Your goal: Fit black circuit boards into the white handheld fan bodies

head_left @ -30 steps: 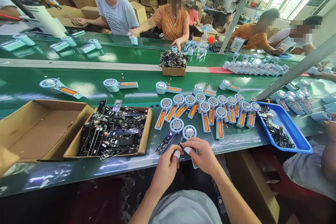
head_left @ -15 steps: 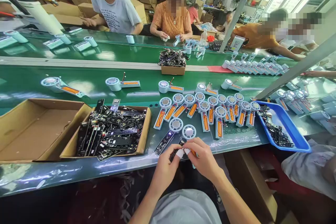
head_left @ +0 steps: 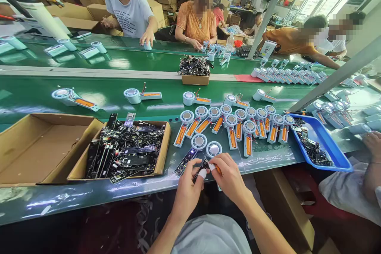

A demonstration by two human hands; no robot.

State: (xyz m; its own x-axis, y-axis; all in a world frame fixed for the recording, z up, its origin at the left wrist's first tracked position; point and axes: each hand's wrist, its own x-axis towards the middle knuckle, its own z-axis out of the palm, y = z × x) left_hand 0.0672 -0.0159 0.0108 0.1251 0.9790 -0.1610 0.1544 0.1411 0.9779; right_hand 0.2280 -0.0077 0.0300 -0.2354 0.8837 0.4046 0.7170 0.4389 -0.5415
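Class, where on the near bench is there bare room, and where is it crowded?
Free: bench between the right hand and blue tray, nearer than the round-headed devices; also the near strip before the board-filled box. Crowded: among those devices.

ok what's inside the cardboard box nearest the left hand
The cardboard box holds a jumbled pile of black circuit boards; anything beneath them, and the box's bottom, is covered.

Clear bottle (head_left: 230, 43), stacked cartons (head_left: 166, 0) farther back

White coverings (head_left: 203, 173) cap some fingers (head_left: 190, 165), above bare forearms (head_left: 263, 222) and a plain pale-grey garment (head_left: 211, 235).
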